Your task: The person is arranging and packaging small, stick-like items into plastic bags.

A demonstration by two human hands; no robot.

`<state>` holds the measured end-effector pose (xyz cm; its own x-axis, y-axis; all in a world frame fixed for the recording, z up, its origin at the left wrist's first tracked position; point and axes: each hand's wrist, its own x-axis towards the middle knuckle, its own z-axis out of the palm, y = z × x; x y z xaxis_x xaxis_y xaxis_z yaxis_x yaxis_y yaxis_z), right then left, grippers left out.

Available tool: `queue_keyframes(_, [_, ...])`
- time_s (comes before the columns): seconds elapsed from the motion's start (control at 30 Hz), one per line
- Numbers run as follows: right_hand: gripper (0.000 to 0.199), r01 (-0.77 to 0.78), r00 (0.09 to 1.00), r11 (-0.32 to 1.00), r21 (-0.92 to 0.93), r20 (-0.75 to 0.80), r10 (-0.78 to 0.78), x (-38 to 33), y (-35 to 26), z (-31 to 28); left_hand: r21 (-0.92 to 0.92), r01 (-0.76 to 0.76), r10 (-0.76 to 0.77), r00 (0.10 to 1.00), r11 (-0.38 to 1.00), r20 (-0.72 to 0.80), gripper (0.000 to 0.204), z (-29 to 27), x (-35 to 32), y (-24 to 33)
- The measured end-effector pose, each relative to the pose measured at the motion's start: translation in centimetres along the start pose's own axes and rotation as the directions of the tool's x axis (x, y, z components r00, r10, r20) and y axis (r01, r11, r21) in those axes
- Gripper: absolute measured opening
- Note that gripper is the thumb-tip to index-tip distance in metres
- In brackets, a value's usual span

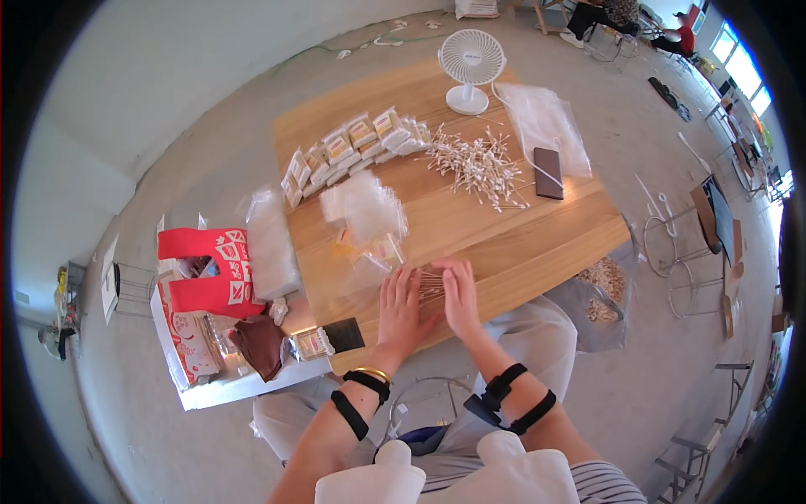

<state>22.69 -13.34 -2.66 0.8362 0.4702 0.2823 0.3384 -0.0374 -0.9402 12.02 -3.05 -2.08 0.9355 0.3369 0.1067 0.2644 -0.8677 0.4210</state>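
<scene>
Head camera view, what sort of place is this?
Probably a small hand-packing workshop: loose cotton swabs lie heaped on a wooden table, small bagged packs stand in rows beside them, and other people sit across the room.

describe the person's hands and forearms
The left hand and right hand are ungloved. The left forearm has a golden bangle and two black straps; the right forearm, two more and a dark block. Striped cloth shows near the right elbow.

Cotton swabs point(477, 164) lie on the table point(512, 239) before the fan point(471, 59).
</scene>
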Motion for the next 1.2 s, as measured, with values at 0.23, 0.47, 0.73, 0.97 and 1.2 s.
queue_keyframes(0.23, [0.026, 0.010, 0.995, 0.998, 0.066, 0.095, -0.017, 1.0, 0.4, 1.8, -0.317, -0.118, 0.127, 0.992, 0.941, 0.008, 0.097, 1.3, 0.3, -1.0])
queue_keyframes(0.47, [0.023, -0.016, 0.999, 0.998, -0.057, 0.050, 0.018, 1.4, 0.1, 0.4, -0.172, -0.092, 0.078, 0.993, 0.981, -0.090, 0.098, -0.6, -1.1, -1.9])
queue_keyframes(0.73, [0.023, 0.229, 0.964, 0.890, -0.395, 0.219, -0.151, 1.3, 0.1, 1.2, -0.079, -0.065, 0.059, 0.995, 0.995, -0.075, 0.099, -0.6, -0.6, -1.8])
queue_keyframes(0.97, [0.027, 0.281, 0.937, 0.881, -0.381, 0.307, -0.166, -0.3, 0.4, -0.6, -0.035, -0.038, 0.036, 0.998, 0.999, -0.052, 0.097, 0.2, -1.1, -1.8])
queue_keyframes(1.2, [0.026, 0.136, 0.990, 0.906, -0.401, 0.078, -0.115, 0.1, 0.1, -3.0, 0.201, -0.041, 0.020, 0.994, 0.979, 0.107, 0.091, 1.5, -2.7, 1.4])
